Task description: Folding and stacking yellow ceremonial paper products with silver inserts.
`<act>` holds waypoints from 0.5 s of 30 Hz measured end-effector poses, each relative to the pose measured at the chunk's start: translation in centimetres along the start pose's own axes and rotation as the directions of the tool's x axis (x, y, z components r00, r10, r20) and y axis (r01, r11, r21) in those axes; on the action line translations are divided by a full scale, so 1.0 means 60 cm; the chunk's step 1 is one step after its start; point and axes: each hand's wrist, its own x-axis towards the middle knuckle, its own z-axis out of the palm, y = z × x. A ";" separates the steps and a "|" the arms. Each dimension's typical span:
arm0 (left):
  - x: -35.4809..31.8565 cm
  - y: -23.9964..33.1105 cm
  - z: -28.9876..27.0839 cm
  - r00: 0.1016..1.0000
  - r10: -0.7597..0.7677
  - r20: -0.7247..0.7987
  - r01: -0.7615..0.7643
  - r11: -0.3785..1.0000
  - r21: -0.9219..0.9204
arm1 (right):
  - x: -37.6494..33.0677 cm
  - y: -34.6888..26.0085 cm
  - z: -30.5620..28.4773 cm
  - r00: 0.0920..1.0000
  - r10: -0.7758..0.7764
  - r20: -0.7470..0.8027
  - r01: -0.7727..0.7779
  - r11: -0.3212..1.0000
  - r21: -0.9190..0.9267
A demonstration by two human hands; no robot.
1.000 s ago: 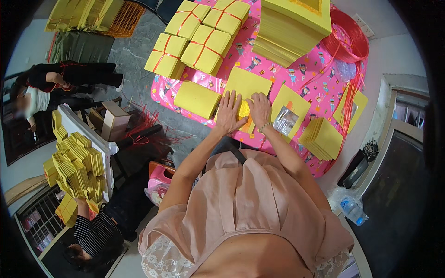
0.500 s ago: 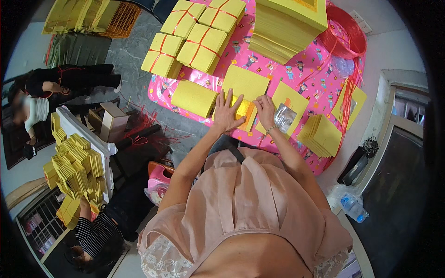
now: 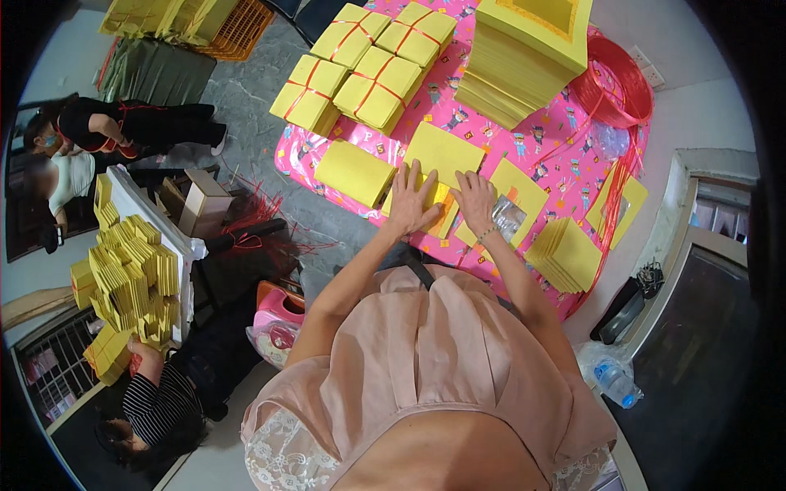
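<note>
My left hand [image 3: 412, 200] lies with fingers spread on a yellow paper sheet [image 3: 444, 149] that has a gold and orange patch, mostly covered by the hand. Beside it, my right hand [image 3: 476, 200] rests with fingers stretched out at the right edge of the same sheet. Under and right of that hand is another yellow sheet [image 3: 522, 186] bearing a silver foil square [image 3: 509, 218]. Left of my left hand sits a low yellow paper stack [image 3: 354, 172]. A stepped pile of yellow sheets [image 3: 563, 254] lies to the right.
Tied yellow bundles [image 3: 378, 86] and a tall yellow paper stack [image 3: 508, 86] stand farther back on the pink tablecloth [image 3: 336, 214]. A red ribbon coil [image 3: 602, 86] is at the back right. At left, a person in striped sleeves [image 3: 160, 405] works by another table piled with yellow bundles [image 3: 131, 274].
My right hand has gone from pinched fingers to fingers laid out on the paper, closer to my left hand. The left hand stays spread. The whole view has shifted slightly.
</note>
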 end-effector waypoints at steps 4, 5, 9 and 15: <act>0.000 0.035 0.016 0.954 -0.244 -0.173 0.176 0.926 -0.334 | 0.003 0.019 0.003 0.994 -0.097 0.044 0.100 0.992 -0.074; 0.006 0.041 0.023 0.954 -0.242 -0.175 0.174 0.926 -0.334 | 0.003 0.022 0.003 0.993 -0.108 0.055 0.113 0.990 -0.085; 0.038 0.031 0.080 0.728 -0.670 0.145 0.466 0.330 -0.821 | 0.014 0.014 -0.016 0.987 -0.164 -0.002 0.163 0.981 -0.105; 0.083 0.013 0.080 0.730 -0.634 0.257 0.422 0.121 -0.898 | 0.009 -0.008 -0.039 0.978 -0.207 -0.019 0.205 0.975 -0.082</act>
